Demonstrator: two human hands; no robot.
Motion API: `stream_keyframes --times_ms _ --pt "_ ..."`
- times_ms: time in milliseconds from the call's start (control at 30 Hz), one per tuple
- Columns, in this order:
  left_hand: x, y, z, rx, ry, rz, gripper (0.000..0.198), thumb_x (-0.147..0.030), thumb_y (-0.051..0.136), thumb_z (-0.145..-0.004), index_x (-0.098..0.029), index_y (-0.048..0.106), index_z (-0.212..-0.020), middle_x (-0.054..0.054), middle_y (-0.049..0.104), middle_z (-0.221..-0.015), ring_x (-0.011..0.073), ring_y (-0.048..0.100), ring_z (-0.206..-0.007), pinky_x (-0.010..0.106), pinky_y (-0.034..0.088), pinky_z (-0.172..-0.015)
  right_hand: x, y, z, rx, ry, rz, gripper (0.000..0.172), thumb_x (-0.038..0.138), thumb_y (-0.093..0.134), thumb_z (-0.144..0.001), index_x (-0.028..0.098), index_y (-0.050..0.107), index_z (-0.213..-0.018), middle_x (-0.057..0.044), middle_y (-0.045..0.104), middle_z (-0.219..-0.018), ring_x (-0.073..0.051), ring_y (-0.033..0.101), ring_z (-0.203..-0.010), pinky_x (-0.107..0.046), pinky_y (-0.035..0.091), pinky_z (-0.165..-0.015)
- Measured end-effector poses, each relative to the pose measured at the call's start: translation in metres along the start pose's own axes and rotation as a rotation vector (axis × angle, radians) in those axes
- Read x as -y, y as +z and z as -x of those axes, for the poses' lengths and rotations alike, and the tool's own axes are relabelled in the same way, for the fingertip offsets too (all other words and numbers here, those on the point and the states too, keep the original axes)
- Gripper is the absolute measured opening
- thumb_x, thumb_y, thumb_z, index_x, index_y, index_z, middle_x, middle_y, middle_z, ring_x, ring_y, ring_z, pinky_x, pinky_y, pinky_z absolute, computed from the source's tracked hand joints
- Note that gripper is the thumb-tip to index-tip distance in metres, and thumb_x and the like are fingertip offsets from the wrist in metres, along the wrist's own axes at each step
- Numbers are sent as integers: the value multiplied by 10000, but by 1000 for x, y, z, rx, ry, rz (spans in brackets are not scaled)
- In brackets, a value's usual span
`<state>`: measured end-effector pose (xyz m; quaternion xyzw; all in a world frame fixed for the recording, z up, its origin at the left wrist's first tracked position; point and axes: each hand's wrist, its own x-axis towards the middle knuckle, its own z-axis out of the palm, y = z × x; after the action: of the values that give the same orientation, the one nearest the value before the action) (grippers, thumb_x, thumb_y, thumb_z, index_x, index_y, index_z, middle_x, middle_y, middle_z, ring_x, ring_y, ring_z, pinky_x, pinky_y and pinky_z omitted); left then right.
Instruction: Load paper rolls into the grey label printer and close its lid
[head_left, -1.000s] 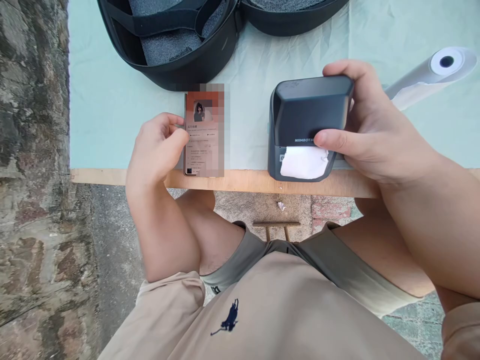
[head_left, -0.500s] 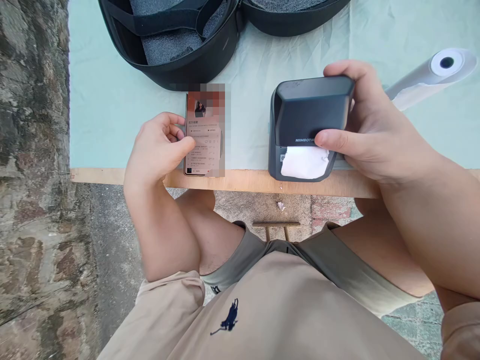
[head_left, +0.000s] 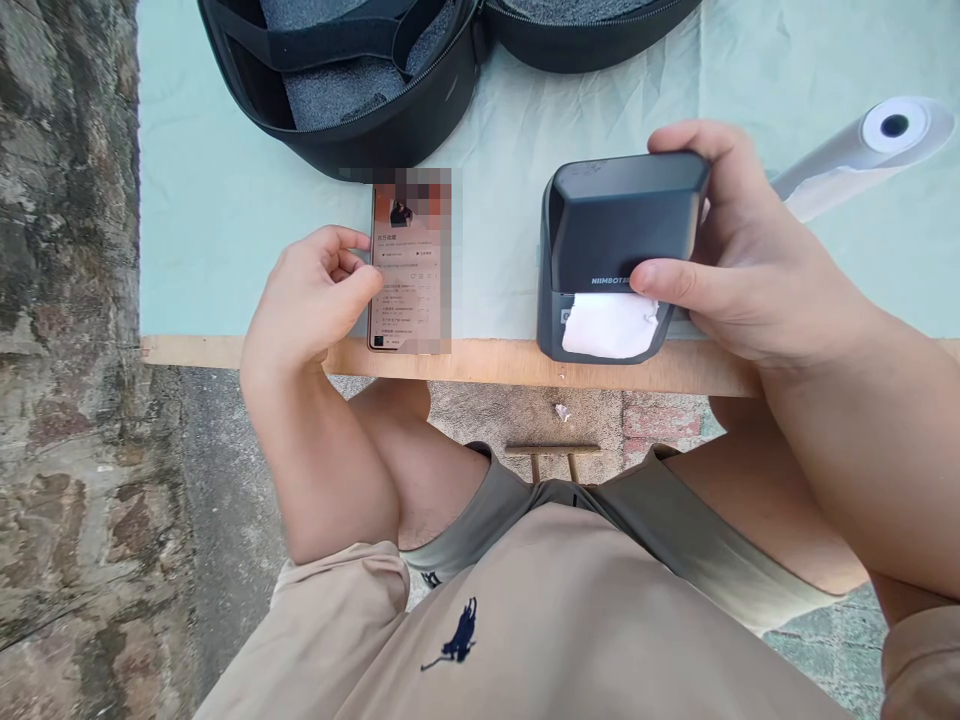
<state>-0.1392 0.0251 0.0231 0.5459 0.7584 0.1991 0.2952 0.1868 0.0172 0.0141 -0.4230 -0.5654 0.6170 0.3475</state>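
Observation:
My left hand (head_left: 315, 290) is at the left edge of a smartphone (head_left: 405, 265), its fingers curled against the side and the thumb by the edge of the lit screen. Part of the phone's right side is blurred out by pixel blocks. My right hand (head_left: 750, 250) grips a dark label printer (head_left: 626, 225) marked NIIMBOT from its right side. Its thumb lies across the front and a finger over the top corner; the other fingers are partly hidden. A torn white piece of paper (head_left: 609, 325) sticks out of the printer's slot.
An open black zip case (head_left: 442, 125) with grey foam stands at the back. A white paper roll (head_left: 840, 155) lies at the right, behind my right hand. The pale green cloth (head_left: 195, 220) covers the table up to its wooden front edge (head_left: 480, 360). A stone wall runs along the left.
My left thumb has drawn back slightly to the left on the phone, and the list on the screen has shifted a little. The right hand and printer stay put.

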Motion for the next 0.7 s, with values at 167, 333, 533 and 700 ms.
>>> stream_keyframes --times_ms 167,333,533,700 --pt "-2 -3 2 29 15 -18 351 -133 633 -648 -181 676 -993 -24 573 -745 118 466 -642 310 363 -646 0 0 0 7 -3 -4 682 411 823 -757 402 428 -1314 26 551 -1096 -114 611 -1081 -170 633 -693" --pt "-11 -6 9 100 2 -47 380 -213 656 -706 -183 648 -1085 -27 553 -788 112 448 -681 300 365 -682 0 -1 0 5 -4 -3 696 422 825 -753 389 423 -1320 31 554 -1102 -108 612 -1063 -169 621 -695" --pt "-16 -7 12 72 -73 60 222 -222 524 -807 -226 665 -979 -10 540 -787 151 445 -758 326 348 -755 0 0 -1 5 0 -6 687 403 827 -755 389 426 -1313 27 552 -1083 -100 609 -1043 -155 611 -686" --pt "-8 -6 6 80 -52 86 211 -202 461 -827 -209 652 -915 9 556 -823 142 418 -743 332 318 -738 0 0 0 2 1 -19 681 384 825 -759 381 426 -1311 24 546 -1091 -98 599 -1040 -155 606 -688"
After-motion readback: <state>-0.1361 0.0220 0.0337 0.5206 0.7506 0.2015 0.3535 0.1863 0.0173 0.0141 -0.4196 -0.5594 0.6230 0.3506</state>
